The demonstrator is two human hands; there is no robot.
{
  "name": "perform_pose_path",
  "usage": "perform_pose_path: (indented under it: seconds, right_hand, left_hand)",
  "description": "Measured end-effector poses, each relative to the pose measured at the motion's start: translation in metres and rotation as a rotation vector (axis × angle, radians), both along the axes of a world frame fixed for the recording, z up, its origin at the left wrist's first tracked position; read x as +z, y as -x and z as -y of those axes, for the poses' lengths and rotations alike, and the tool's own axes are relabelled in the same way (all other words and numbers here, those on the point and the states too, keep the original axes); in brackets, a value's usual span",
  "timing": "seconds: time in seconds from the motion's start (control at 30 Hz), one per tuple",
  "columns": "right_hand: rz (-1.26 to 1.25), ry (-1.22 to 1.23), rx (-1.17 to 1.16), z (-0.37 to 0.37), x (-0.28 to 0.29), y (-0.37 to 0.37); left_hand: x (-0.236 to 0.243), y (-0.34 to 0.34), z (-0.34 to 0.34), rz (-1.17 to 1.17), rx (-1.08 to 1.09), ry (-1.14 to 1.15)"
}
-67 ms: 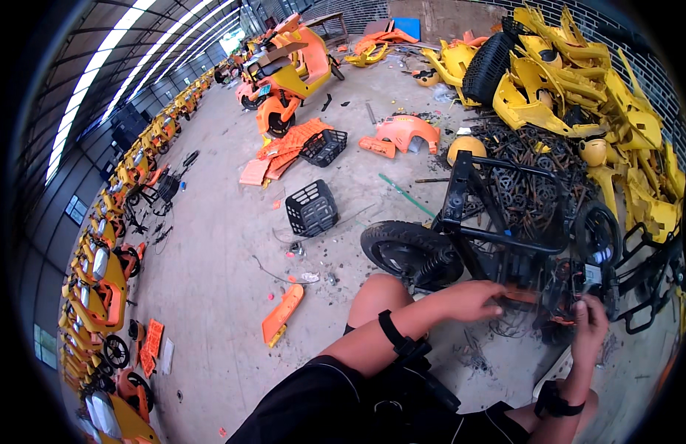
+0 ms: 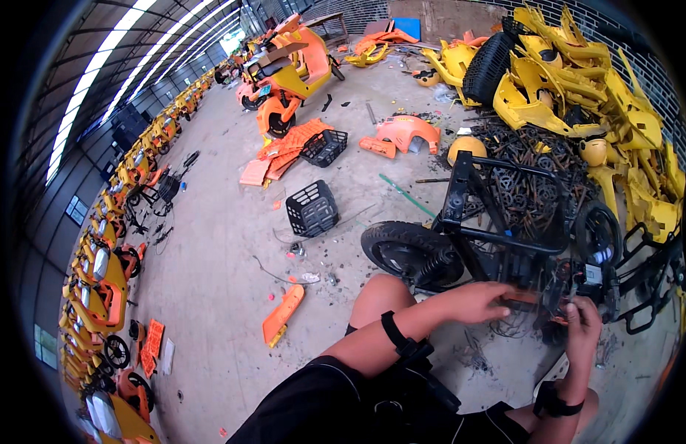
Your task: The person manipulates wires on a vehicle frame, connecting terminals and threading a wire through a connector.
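Note:
A stripped black scooter frame (image 2: pixel 498 238) lies in front of me, a rear wheel (image 2: pixel 406 250) with a black tyre at its left end. My left hand (image 2: pixel 476 302) reaches to the near side of the frame, thumb and forefinger apart, with nothing visible between them. Beside its fingertips runs an orange-brown part (image 2: pixel 522 297) of the frame. My right hand (image 2: pixel 584 325) is closed at a cluster of wiring (image 2: pixel 556 296). Its fingertips are pressed together, and what they pinch is too small to make out. A small grey box (image 2: pixel 593 274) sits just above that hand.
Behind the frame lies a heap of dark metal parts (image 2: pixel 528 174), with yellow body panels (image 2: pixel 550 96) piled beyond. A black basket (image 2: pixel 312 209) and an orange panel (image 2: pixel 284 314) lie on the floor. Parked scooters (image 2: pixel 106 281) line the left; a green strip (image 2: pixel 406 195) lies near the wheel.
My right hand has shifted slightly left and down at the wiring. My left hand has moved a little to the right, with its thumb and forefinger still apart.

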State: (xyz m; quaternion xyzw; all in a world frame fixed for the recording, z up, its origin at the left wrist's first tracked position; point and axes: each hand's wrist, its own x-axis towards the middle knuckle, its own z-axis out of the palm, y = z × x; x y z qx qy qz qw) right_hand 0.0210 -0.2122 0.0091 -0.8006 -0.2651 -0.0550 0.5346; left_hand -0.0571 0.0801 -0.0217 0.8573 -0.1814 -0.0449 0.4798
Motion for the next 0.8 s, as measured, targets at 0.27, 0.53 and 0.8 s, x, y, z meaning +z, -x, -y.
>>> perform_pose_path:
  seconds: [0.27,0.53,0.8]
  right_hand:
    - [0.063,0.080,0.170,-0.043,0.004,0.013]
    - [-0.035,0.062,0.116,-0.040,0.004,0.008]
    - [-0.073,0.061,0.130,-0.037,-0.002,0.010]
  left_hand:
    - [0.014,-0.021,0.050,0.142,0.073,0.329]
    - [0.023,-0.025,0.065,0.392,0.329,0.117]
    - [0.019,-0.026,0.067,0.238,0.303,0.200]
